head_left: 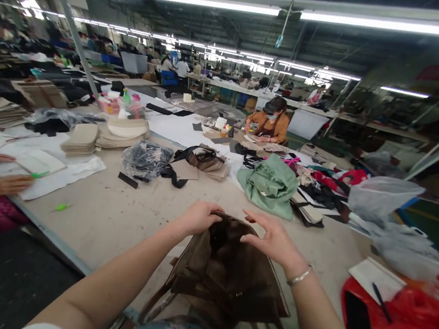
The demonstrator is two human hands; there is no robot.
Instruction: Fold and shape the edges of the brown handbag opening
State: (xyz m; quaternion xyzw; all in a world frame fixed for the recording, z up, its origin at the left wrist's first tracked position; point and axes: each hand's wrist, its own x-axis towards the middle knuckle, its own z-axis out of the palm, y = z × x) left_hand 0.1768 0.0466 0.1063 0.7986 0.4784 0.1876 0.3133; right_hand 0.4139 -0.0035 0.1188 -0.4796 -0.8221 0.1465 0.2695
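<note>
A brown handbag (pixel 221 277) stands at the table's near edge, close to my body, its mouth spread and its dark inside showing. My left hand (pixel 202 219) pinches the bag's far rim at the left, thumb and fingers closed on it. My right hand (pixel 270 239), with a bracelet at the wrist, hovers at the right of the mouth, thumb and fingers apart; I see nothing in it. The bag's long straps (pixel 156 303) hang down on the near side.
Beyond the bag lie a green cloth bundle (pixel 269 181), a plastic-wrapped dark bundle (pixel 146 161) and stacked beige panels (pixel 80 138). At right are a red plastic bag (pixel 426 311) and a phone (pixel 361 323). Co-workers sit at left, hands (pixel 10 183) showing, and across the table (pixel 271 122).
</note>
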